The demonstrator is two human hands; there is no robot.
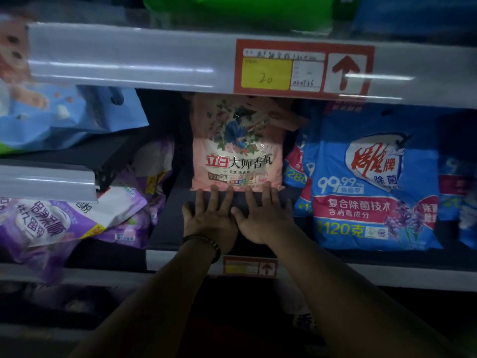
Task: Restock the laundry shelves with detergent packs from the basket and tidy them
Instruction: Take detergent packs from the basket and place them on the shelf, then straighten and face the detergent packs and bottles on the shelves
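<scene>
A pink detergent pack (236, 148) with a floral picture stands upright on the dark shelf (178, 228), set back from the front edge. My left hand (210, 219), with a beaded bracelet on the wrist, lies flat in front of it, straight fingertips touching the pack's bottom edge. Beside it my right hand (263, 218) lies the same way, fingers spread and touching the same edge. Both palms face down on the shelf. The basket is out of view.
Blue detergent packs (366, 182) stand to the right of the pink one. Purple packs (64, 223) lie tumbled at the left, under a shorter shelf bearing a light blue bag (74, 120). A red price label (304, 68) sits on the upper shelf rail, a smaller label (250, 266) on the lower rail.
</scene>
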